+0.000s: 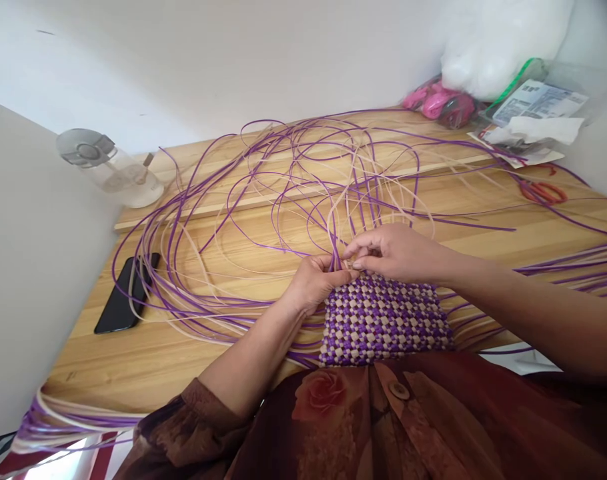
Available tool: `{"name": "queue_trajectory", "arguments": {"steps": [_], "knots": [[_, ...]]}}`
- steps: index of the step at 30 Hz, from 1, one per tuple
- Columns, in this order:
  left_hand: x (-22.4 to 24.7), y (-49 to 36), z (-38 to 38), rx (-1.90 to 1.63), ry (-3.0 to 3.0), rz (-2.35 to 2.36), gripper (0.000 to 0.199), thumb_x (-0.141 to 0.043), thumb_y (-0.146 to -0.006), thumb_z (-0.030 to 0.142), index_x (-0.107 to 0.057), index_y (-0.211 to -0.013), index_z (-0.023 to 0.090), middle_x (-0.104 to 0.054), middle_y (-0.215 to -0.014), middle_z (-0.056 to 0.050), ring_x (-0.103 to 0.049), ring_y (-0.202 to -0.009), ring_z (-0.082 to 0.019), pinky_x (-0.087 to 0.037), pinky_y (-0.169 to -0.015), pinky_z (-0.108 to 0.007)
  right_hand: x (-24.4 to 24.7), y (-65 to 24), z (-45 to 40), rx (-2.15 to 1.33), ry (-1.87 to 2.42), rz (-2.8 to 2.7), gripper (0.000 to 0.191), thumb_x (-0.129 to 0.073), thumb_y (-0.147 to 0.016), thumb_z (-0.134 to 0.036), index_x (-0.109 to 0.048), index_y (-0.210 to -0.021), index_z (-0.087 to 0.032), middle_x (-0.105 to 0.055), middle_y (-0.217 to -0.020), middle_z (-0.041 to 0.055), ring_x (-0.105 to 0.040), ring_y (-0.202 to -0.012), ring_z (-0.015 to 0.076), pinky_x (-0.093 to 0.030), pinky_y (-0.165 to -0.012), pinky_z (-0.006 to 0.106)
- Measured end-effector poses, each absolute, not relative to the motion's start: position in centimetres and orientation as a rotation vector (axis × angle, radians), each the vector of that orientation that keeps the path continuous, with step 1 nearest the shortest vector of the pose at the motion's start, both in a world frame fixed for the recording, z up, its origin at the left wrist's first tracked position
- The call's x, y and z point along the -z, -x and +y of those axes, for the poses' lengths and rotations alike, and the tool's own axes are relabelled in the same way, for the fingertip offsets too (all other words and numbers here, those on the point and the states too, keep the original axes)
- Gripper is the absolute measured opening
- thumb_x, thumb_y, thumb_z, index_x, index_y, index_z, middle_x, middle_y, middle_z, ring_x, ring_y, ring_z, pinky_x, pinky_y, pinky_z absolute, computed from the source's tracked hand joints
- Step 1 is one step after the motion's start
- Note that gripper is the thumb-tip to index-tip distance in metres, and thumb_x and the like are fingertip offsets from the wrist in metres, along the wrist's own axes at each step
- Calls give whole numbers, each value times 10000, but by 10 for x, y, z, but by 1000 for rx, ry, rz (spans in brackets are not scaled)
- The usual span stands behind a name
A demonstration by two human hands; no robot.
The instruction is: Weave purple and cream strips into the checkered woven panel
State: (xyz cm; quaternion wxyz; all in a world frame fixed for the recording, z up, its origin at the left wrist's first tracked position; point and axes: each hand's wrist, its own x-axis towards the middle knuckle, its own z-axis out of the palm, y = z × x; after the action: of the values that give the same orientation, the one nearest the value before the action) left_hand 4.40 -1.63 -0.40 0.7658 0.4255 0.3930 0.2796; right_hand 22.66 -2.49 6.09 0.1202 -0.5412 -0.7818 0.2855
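A woven panel (383,320) of purple and beige plastic strands lies at the table's near edge, against my clothing. Long loose purple and beige strands (278,143) fan out from its far and side edges. At the panel's far left corner, my left hand (316,280) is closed with thumb and fingers around a bunch of upright strands. Just to its right, my right hand (391,252) bends over the far edge, thumb and index finger pinched on a strand close to my left thumb. The exact crossing between the fingertips is partly hidden.
A black phone (127,293) lies at left under loose strands. Behind it stands a clear bottle (128,177) with a grey lid. Orange-handled scissors (546,193) lie at right. Pink items (438,101) and plastic packages (538,103) fill the back right corner by the wall.
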Motion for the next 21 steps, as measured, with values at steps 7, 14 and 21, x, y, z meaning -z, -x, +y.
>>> {"name": "queue_trajectory", "arguments": {"steps": [7,14,21], "knots": [[7,-42,-15,-588,-944,824,340,-874,-536,329,-725,-758,120,-673,-707,-23,-547,-600,-98,-376,-609,-245,-69,-221,-17,-921,1631,-2326,284,-579,-788,-215,-739,-1020,-183,-739,-875,15,-647,-755,143,-413,-650,237],[13,-45,-16,-622,-892,850,282,-852,-513,271,-703,-703,125,-641,-623,4,-531,-549,-101,-379,-578,-247,-66,-201,-31,-412,1496,-2499,207,-490,-885,-221,-676,-831,-148,-647,-877,76,-557,-824,174,-368,-748,296],[17,-47,-17,-674,-904,858,206,-812,-576,272,-688,-670,136,-609,-568,15,-496,-488,-93,-392,-550,-250,-95,-180,-17,-1312,1358,-1820,369,-466,-947,-414,-628,-774,-132,-623,-804,58,-522,-703,122,-389,-616,248]]}}
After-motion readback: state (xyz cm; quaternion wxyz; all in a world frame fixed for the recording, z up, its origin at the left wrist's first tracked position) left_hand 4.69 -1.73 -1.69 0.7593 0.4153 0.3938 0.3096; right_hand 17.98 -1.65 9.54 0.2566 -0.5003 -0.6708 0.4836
